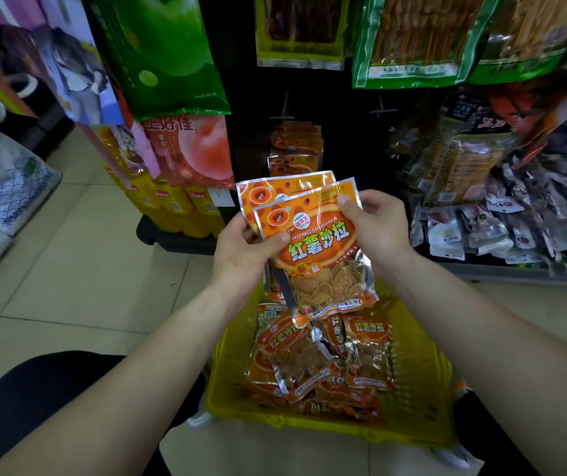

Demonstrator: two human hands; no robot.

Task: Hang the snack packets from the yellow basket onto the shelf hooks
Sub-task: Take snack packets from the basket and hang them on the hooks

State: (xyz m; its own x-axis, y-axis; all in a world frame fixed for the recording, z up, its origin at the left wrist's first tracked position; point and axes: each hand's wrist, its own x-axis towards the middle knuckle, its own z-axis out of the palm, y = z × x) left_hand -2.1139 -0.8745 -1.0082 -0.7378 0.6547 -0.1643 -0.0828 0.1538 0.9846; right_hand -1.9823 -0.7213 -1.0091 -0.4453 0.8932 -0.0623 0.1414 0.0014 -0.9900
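head cam only | worn up top, wide-angle, looking forward and down | close on both hands (241, 249) and the yellow basket (423, 365) right below | shelf hooks (284, 108) just ahead, tiled floor (79, 255) off to the left | edges bend

The front packet (316, 249), held in both hands, reads "HONGSHUSHALA" in small Latin capitals, with large yellow characters "红薯沙拉" beneath and a round badge marked "FOOD" near its top. The packet behind (275, 190) shows part of the same "FOOD" badge. Packets in the basket (419, 389) carry the same "红薯沙拉", clearest on one at the right (369, 329). A pink bag (186, 149) hanging on the left shows "好佳" in large characters. Print on the other hanging bags is too blurred to read.
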